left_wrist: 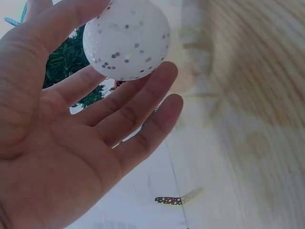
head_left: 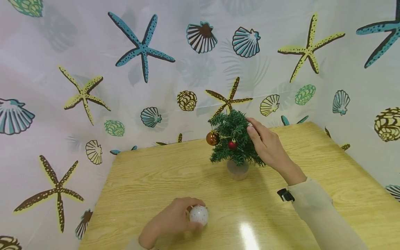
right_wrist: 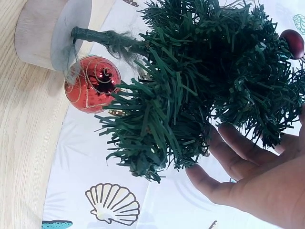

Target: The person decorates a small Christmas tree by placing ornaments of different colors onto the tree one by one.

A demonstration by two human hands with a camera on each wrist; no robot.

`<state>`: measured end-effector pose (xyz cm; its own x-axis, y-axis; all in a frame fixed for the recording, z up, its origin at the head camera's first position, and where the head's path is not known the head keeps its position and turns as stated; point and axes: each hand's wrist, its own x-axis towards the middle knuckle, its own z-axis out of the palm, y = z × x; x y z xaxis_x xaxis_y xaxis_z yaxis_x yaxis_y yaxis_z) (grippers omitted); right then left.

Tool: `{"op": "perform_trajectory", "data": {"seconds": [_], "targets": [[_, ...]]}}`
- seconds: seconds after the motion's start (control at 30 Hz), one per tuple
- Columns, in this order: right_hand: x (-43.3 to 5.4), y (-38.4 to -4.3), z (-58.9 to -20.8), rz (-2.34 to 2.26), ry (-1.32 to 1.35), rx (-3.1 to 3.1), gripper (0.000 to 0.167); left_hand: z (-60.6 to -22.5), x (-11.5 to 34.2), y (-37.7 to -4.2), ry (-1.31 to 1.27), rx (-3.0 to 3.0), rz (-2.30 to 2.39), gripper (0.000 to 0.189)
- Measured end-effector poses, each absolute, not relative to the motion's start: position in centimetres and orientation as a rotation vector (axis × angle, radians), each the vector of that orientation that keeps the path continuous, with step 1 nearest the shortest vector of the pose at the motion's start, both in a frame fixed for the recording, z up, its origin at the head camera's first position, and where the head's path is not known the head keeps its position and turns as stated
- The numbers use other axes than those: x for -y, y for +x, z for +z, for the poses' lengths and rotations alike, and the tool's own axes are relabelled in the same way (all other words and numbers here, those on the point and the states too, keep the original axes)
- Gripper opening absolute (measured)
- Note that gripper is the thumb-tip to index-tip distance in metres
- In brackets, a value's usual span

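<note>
A white bauble (head_left: 199, 216) with dark speckles is between the thumb and fingers of my left hand (head_left: 173, 217), low over the front of the table. The left wrist view shows the bauble (left_wrist: 127, 40) pinched near the fingertips, the lower fingers spread. My right hand (head_left: 271, 147) touches the right side of a small green artificial Christmas tree (head_left: 234, 126), its fingers fairly straight along the branches. The tree stands upright on a round pale base (head_left: 237, 170). On its left and front hang an amber bauble (head_left: 213, 138) and a small red bauble (head_left: 232, 145).
A larger red bauble (right_wrist: 93, 83) with gold swirls shows behind the tree in the right wrist view. The wood-grain table (head_left: 150, 173) meets a white curtain (head_left: 175, 121) printed with starfish and shells at the back and sides.
</note>
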<state>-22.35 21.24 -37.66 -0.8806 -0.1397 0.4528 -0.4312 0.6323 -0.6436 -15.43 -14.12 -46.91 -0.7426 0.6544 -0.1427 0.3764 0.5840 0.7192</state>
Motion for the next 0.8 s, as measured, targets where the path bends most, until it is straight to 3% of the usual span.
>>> {"op": "perform_trajectory", "data": {"seconds": [0.8], "targets": [[-20.6,-21.2,-37.1,1.091,0.386,2.562,0.059,-45.9,13.8,-15.6,0.828,-2.452,0.991,0.051]]}}
